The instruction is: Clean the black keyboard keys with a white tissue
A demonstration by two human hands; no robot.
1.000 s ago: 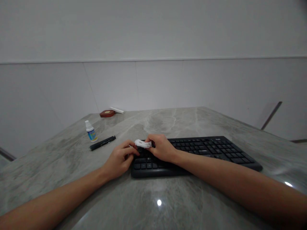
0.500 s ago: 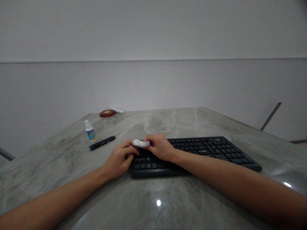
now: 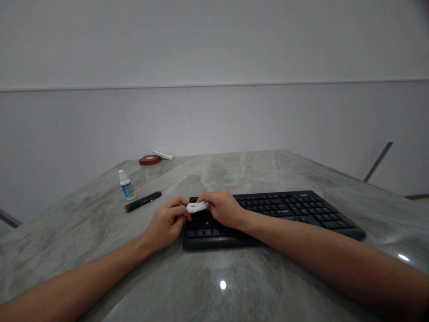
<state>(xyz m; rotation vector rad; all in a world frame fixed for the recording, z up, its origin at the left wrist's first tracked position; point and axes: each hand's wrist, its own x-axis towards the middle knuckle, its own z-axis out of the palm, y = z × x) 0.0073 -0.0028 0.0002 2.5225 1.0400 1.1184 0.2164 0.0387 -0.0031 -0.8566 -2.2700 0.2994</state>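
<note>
A crumpled white cloth (image 3: pixel 197 206) is held above the left end of a black keyboard (image 3: pixel 268 200). My left hand (image 3: pixel 167 221) pinches the cloth's left end between thumb and fingers, at the keyboard's left edge. The cloth's right end is gripped by my right hand (image 3: pixel 225 208), whose wrist and forearm cross over the keys. Whether the cloth touches the keys I cannot tell. Both hands and the right forearm hide part of the keyboard.
A small white bottle with a blue label (image 3: pixel 127 185) stands upright on the left of the marbled table (image 3: pixel 214 174). Beside it lies a slim black pen-like object (image 3: pixel 143 201). Farther back, a reddish-brown case (image 3: pixel 149 160) touches a white strip (image 3: pixel 163 155) near the wall.
The cloth has shifted slightly toward me and shows a different side, without the reddish marks seen before. Both hands keep hold of it and have moved only a little.
</note>
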